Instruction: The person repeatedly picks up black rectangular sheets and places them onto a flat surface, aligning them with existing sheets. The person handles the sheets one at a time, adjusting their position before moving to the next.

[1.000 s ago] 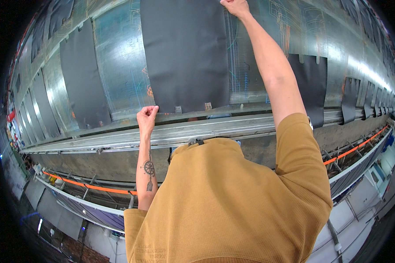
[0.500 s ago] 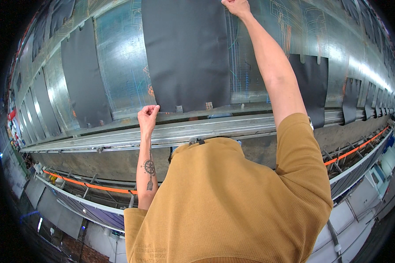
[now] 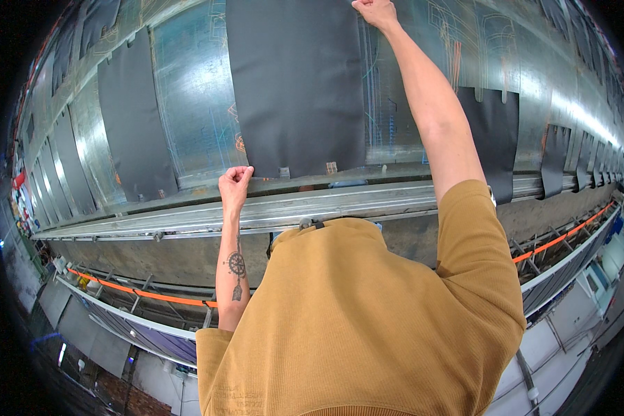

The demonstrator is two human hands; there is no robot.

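A large black flexible sheet point(image 3: 298, 83) lies on the shiny metal table point(image 3: 194, 83), its far end running out of the picture. My left hand point(image 3: 236, 183) pinches the sheet's near left corner. Stretched far forward, my right hand point(image 3: 376, 12) is closed at the sheet's right edge, by the top of the picture; its fingertips are partly cut off. Two small marked patches point(image 3: 331, 167) show along the near edge of the sheet. Coloured outline drawings point(image 3: 392, 114) cover the metal on both sides of it.
Another black sheet point(image 3: 135, 118) lies to the left, and a notched black sheet point(image 3: 492, 139) hangs over the near edge at right. Metal rails point(image 3: 152, 220) run along the table front. Behind me is a railing with an orange strip point(image 3: 145, 296).
The sheet and both hands appear shifted very slightly to the right in the picture. Both hands keep the same grip.
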